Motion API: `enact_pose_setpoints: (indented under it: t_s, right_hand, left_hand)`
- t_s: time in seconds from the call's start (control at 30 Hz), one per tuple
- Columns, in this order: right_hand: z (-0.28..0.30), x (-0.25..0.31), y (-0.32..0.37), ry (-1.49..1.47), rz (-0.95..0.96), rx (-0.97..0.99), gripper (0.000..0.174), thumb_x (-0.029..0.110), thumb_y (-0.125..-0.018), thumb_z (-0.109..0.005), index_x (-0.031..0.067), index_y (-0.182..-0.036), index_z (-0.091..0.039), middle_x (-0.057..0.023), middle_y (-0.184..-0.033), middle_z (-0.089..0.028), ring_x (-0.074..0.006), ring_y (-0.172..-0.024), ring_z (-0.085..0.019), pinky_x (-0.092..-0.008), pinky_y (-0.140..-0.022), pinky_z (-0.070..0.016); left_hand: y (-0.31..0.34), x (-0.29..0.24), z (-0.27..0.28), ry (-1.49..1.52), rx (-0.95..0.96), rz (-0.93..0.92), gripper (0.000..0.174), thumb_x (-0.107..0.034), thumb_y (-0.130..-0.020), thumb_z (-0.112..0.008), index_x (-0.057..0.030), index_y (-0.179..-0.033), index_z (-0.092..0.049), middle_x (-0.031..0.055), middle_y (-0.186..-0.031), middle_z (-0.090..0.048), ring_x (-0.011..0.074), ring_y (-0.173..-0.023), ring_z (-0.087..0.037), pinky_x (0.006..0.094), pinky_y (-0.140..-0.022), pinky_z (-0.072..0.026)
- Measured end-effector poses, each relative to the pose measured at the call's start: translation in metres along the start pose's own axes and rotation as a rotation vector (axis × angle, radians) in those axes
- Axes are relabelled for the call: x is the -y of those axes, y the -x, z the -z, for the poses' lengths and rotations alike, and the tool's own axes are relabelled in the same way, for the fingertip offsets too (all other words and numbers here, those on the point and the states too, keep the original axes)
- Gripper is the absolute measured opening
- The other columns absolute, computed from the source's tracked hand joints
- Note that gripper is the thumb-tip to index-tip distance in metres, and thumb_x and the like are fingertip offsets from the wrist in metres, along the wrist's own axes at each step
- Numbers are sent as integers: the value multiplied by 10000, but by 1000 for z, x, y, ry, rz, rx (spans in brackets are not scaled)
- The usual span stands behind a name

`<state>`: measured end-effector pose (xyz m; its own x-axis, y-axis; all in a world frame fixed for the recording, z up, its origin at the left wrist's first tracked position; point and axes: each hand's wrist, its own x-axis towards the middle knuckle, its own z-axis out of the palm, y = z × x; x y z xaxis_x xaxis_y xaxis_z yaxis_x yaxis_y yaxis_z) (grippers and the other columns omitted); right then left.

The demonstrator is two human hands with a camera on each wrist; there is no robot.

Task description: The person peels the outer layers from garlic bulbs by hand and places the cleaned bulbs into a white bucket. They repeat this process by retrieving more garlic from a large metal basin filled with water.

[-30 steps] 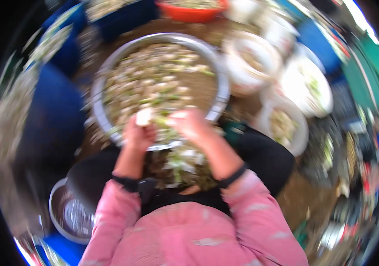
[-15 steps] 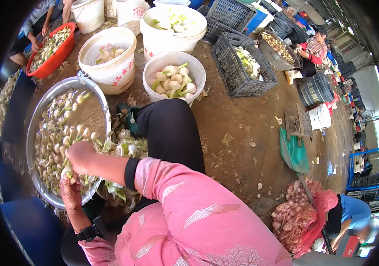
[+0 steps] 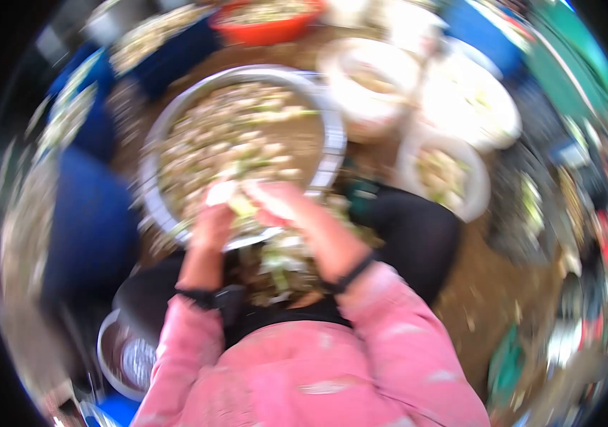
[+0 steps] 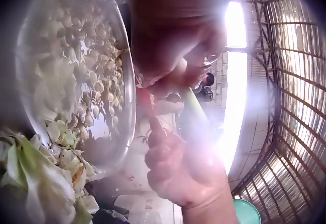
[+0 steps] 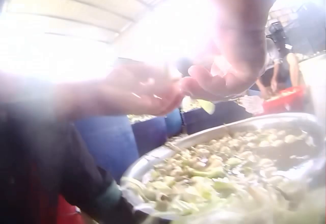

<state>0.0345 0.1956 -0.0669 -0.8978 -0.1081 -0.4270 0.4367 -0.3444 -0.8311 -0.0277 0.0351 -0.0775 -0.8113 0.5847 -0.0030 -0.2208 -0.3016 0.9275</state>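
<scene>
My left hand [image 3: 211,217] grips a fresh garlic bulb [image 3: 220,192], white and blurred in the head view. Its pale green stem [image 4: 193,107] juts out below the left hand in the left wrist view. Close beside it, my right hand [image 3: 279,203] has curled fingers, with a whitish bit of garlic skin [image 5: 219,66] between them in the right wrist view. Both hands are over the near rim of a wide metal basin [image 3: 149,171], where many garlic bulbs [image 3: 247,135] lie in brownish water. Stripped leaves [image 4: 43,183] are heaped at the basin's near side.
White buckets [image 3: 368,107] stand right of the basin; a smaller tub [image 3: 478,185] there holds trimmed bulbs. Blue bins [image 3: 90,220] line the left, and a red basin [image 3: 268,32] lies at the back. A small bowl [image 3: 108,356] sits by my left leg.
The head view swung right, then came back down to the hands. Half a second ago the right hand was above the left at a stemmed bulb; now the hands are side by side.
</scene>
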Motion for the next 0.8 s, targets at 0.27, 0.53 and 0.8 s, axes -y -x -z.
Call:
enact_pose_setpoints:
  t_s: [0.27, 0.53, 0.8]
  right_hand:
    - [-45, 16, 17, -444, -20, 149, 242, 223, -846, -430, 27, -721, -501, -19, -513, -427, -115, -421, -424, -222, -396, -350]
    - [-18, 40, 11, -417, 348, -5, 196, 219, -846, -420, 68, -735, -477, -15, -642, -451, -105, -597, -446, -242, -543, -395]
    - [-23, 12, 4, -276, 195, -156, 339, 269, -804, -417, 6, -1009, -482, -100, -971, -531, -212, -900, -512, -329, -737, -430]
  left_hand:
    - [17, -21, -16, 580, -30, 79, 430, 3, -773, -498, -33, -1184, -374, 70, -1078, -490, 182, -1019, -459, 297, -885, -362]
    - [22, -42, -27, 834, 191, 192, 411, -147, -736, -570, -50, -1111, -431, 82, -1060, -503, 193, -963, -493, 317, -800, -412]
    - [19, 24, -29, 240, 160, 367, 379, -412, -792, -457, -85, -972, -525, 38, -803, -556, 144, -662, -536, 295, -525, -459]
